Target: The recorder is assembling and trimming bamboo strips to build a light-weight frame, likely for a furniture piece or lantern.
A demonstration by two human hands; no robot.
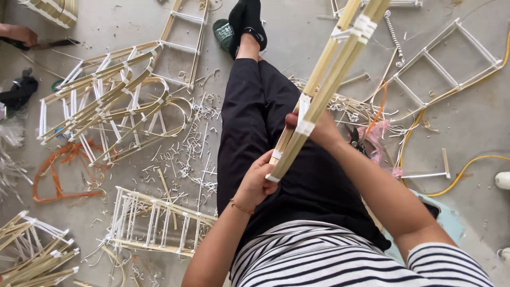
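Seated person binding a bamboo frame over a littered floor (297, 32).

Finished bamboo frames (111, 101) lie piled left of the black-trousered legs. The long bamboo frame (329, 79) slants up from the lap, wrapped in white tape. The right hand (319, 127) grips its middle; the left hand (260, 178) pinches its lower end. Scissors (355, 139) lie beside the right forearm.

Left hand (258, 179) is curling its fingers shut in front of the torso, forearm rising from lower left. Right hand (317, 129) is sitting higher, gripping closed, its forearm reaching in from lower right.
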